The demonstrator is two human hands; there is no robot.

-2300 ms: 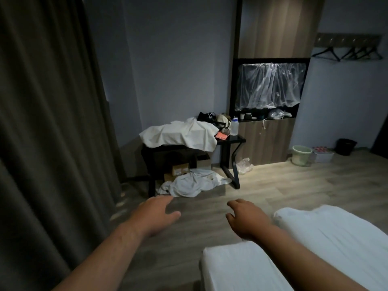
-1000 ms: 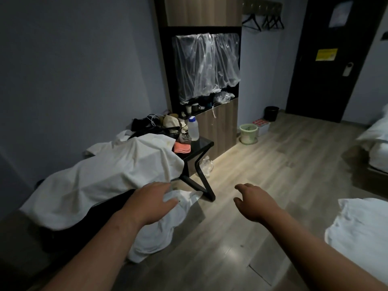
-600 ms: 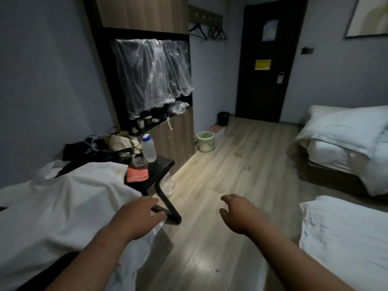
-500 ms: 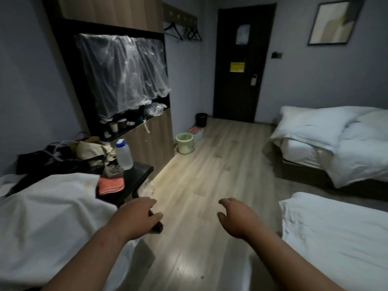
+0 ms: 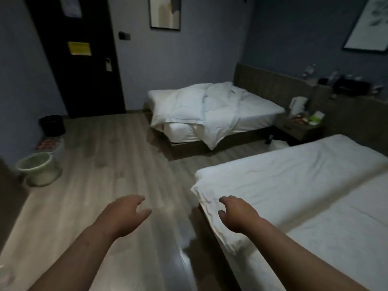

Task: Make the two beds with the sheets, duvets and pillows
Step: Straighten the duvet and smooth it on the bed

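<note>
Beds are not done yet. The near bed (image 5: pixel 315 196) is at my right and has a white sheet on it, but its corner (image 5: pixel 201 192) is wrinkled and sticks out, so I think it needs tucking. It has no duvet and no pillow.

The far bed (image 5: pixel 258 110) is by the wall. It has a sheet too, and its duvet (image 5: pixel 195 106) lies in a messy heap and hangs off one side. I see no pillows at all.

My right hand (image 5: pixel 235 215) is over the near bed's corner, fingers loose, holding nothing. I cannot tell if it touches the sheet. My left hand (image 5: pixel 123 215) is over the floor (image 5: pixel 105 164), loose and holding nothing too.

A bin (image 5: pixel 37 171) and a dark door (image 5: pixel 84 59) are off to my left.

So most of the job is left: tuck, spread duvets, add pillows.
</note>
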